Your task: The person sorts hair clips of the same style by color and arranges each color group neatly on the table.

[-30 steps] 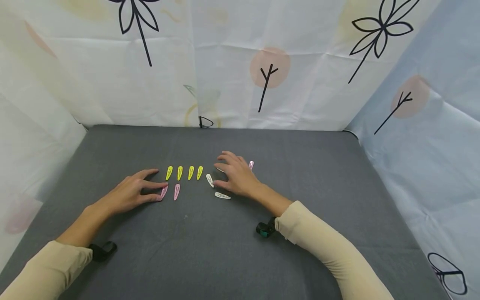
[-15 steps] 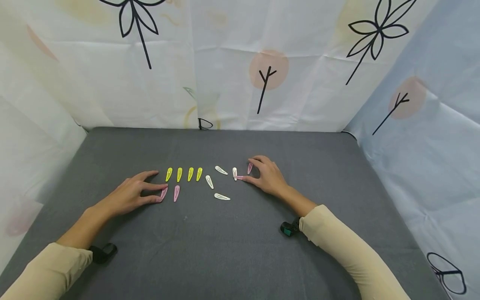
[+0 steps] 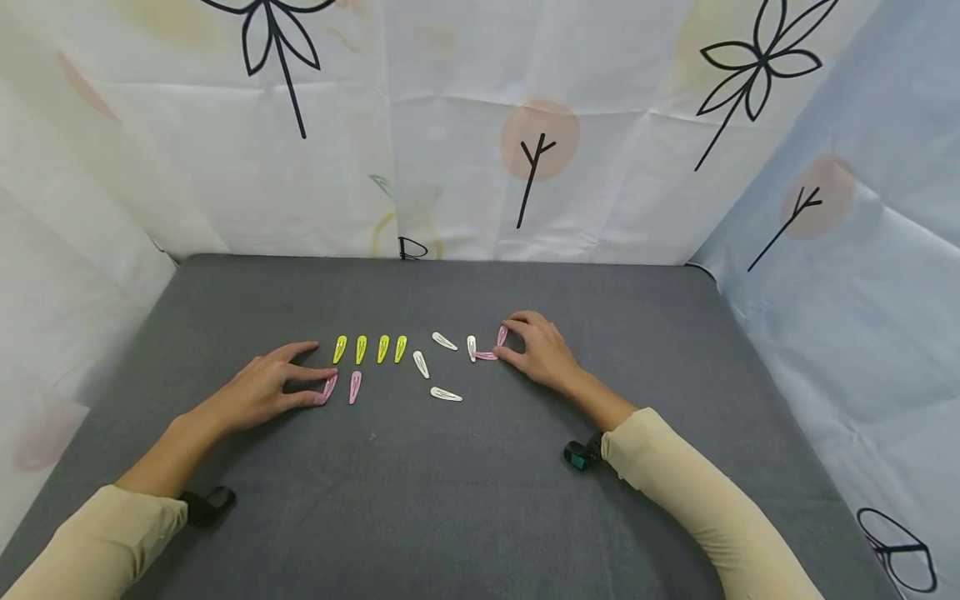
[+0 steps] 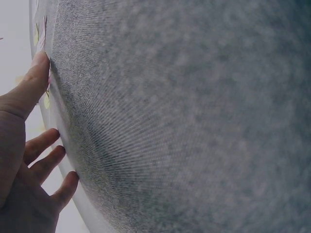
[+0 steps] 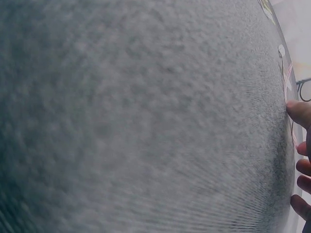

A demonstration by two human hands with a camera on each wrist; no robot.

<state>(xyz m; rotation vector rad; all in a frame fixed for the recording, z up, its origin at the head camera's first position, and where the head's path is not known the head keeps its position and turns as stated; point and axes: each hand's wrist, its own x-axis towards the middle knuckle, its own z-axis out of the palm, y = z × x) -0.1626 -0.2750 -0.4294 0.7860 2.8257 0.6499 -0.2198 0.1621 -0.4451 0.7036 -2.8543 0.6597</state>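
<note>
My left hand (image 3: 273, 379) is at the left of the table, its thumb and index finger pinching a slanted pink snap hair clip (image 3: 329, 386). Right of it lies another pink clip (image 3: 355, 387), under a row of several yellow clips (image 3: 362, 349). On the other side, my right hand (image 3: 542, 350) holds a pink clip (image 3: 502, 336) end to end between index finger and thumb. Close by the thumb, a sideways pink clip (image 3: 486, 356) meets the foot of an upright white clip (image 3: 471, 348). In the right wrist view, the right thumb (image 5: 299, 112) presses low at the cloth.
Between the hands lie more white clips: one slanted at the back (image 3: 444, 341), one tilted (image 3: 421, 364) and one nearly sideways (image 3: 446, 394). Grey cloth (image 3: 390, 500) covers the table. Printed white curtains (image 3: 450, 125) stand behind it and at both sides.
My right hand has moved right from above the white clips to the pink ones, uncovering the white clips. Its thumb then slid right from the sideways clip. The left hand has stayed in place.
</note>
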